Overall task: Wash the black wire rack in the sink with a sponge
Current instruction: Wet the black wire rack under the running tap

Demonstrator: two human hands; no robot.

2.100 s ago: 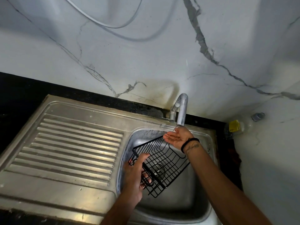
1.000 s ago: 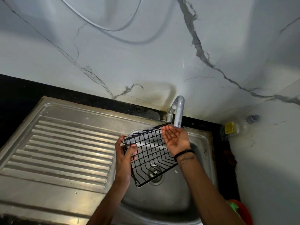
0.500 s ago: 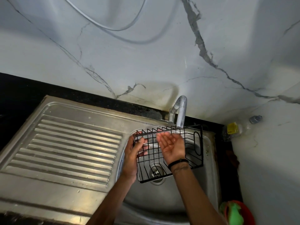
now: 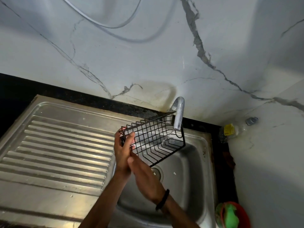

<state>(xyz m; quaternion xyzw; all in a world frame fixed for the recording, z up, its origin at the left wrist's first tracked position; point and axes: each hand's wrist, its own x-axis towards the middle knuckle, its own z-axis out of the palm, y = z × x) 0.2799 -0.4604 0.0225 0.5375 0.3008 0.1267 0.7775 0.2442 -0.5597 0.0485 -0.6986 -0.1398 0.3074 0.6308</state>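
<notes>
The black wire rack [image 4: 156, 139] is held tilted above the steel sink basin [image 4: 185, 175], its far end under the tap spout [image 4: 178, 112], from which a thin stream of water falls onto it. My left hand [image 4: 123, 148] grips the rack's left end, fingers curled round the wires. My right hand [image 4: 144, 176] lies flat with straight fingers against the rack's lower left edge, next to the left hand. A green sponge [image 4: 231, 216] lies in a red bowl [image 4: 243, 213] at the bottom right, away from both hands.
A ribbed steel draining board [image 4: 57, 148] stretches to the left of the basin. The drain [image 4: 157, 172] shows below the rack. A clear bottle with a yellow label [image 4: 230, 130] lies in the back right corner. A marble wall rises behind the tap.
The rack has been turned and swung so its far end sits under the spout. My right hand slid from inside the rack down to its lower left edge, beside my left hand.
</notes>
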